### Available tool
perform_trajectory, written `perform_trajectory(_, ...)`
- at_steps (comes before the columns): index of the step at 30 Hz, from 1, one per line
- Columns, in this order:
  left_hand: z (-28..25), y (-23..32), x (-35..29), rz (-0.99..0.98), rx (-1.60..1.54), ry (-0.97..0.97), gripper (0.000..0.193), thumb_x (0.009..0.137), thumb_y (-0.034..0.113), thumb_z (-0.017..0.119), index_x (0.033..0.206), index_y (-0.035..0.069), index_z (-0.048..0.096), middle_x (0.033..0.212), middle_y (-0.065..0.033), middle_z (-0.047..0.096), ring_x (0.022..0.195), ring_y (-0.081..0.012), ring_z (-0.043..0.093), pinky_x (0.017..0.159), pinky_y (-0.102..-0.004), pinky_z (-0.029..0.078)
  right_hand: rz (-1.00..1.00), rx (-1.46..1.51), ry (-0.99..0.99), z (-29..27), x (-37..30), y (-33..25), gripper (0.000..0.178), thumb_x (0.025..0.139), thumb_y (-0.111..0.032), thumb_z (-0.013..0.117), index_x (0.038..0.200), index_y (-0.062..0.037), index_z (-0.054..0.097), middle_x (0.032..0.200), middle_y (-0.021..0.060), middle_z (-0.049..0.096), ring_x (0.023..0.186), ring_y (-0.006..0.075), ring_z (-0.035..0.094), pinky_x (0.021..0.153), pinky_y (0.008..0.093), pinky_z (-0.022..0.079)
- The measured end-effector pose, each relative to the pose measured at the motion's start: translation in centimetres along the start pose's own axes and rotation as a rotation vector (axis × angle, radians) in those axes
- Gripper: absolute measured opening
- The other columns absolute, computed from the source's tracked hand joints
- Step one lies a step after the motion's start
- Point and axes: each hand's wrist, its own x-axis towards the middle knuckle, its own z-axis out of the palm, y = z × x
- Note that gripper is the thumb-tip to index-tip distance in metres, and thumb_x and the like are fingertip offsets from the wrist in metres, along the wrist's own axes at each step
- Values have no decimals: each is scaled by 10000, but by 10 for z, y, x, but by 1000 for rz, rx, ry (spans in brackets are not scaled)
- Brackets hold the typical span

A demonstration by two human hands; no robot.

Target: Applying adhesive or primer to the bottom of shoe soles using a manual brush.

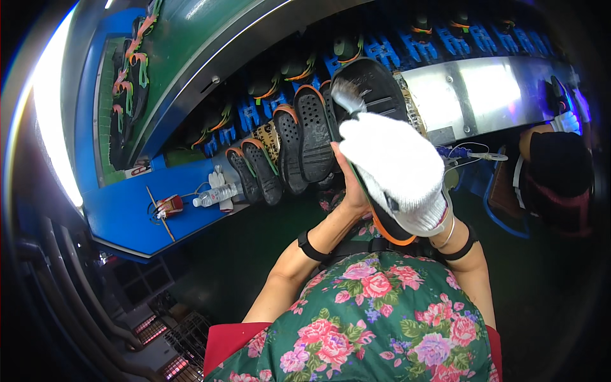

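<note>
My left hand (353,184), bare, grips a dark shoe sole with an orange rim (396,234) in front of my apron. Over that sole comes my right hand (398,159) in a white knit glove, which hides most of it. A brush with pale bristles (348,95), smeared by motion, sticks out beyond the gloved fingers; its handle is hidden. Beneath the bristles lies a black shallow tray-like piece (387,95). To its left, a black sole with holes (313,137) leans beside several others with orange or green edges.
On the blue table (127,216) at left are a clear plastic bottle (216,195), white gloves (224,202) and a red roll-like item (169,207) with a thin stick. Dark shoe parts on blue holders (382,52) line the back. Another person's dark sleeve (560,162) shows at right.
</note>
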Motion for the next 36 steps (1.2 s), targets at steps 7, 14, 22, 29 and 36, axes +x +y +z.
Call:
perform_trajectory(7,12,7,2,-51,-306,51,1007,909,893,218,1546,138,412,1492,-101,522,1356,-291,508,1194,-473,341,-18,14,81,-10,1,1,356,849,-55,710,1202,-73,744,1214,123,734,1143,308,698,1012,417,527)
perform_trajectory(14,-25,-19,7,7,-874,-385,1047,886,917,195,1539,124,401,1446,-120,558,1319,-302,551,1179,-469,378,-97,69,83,-6,12,-8,352,868,-73,693,1216,-87,742,1225,113,728,1139,283,697,996,397,540)
perform_trajectory(22,-25,-13,1,-23,-100,79,996,919,883,211,1534,125,411,1490,-100,518,1354,-286,519,1179,-473,377,-95,116,167,11,4,-9,334,852,-92,714,1184,-80,752,1187,114,740,1097,282,713,976,400,549)
perform_trajectory(29,-16,0,3,-40,-387,-41,996,916,885,223,1487,107,469,1360,-94,612,1241,-281,605,1129,-437,440,-112,66,96,-6,3,-5,330,828,-72,728,1155,-80,765,1135,99,755,1045,285,726,961,398,557)
perform_trajectory(36,-36,-6,2,-12,-349,-62,997,914,886,228,1490,107,467,1359,-101,611,1238,-287,605,1124,-438,445,-96,401,117,-3,8,-2,245,811,-78,751,1051,-49,789,1031,115,777,955,293,746,871,386,585)
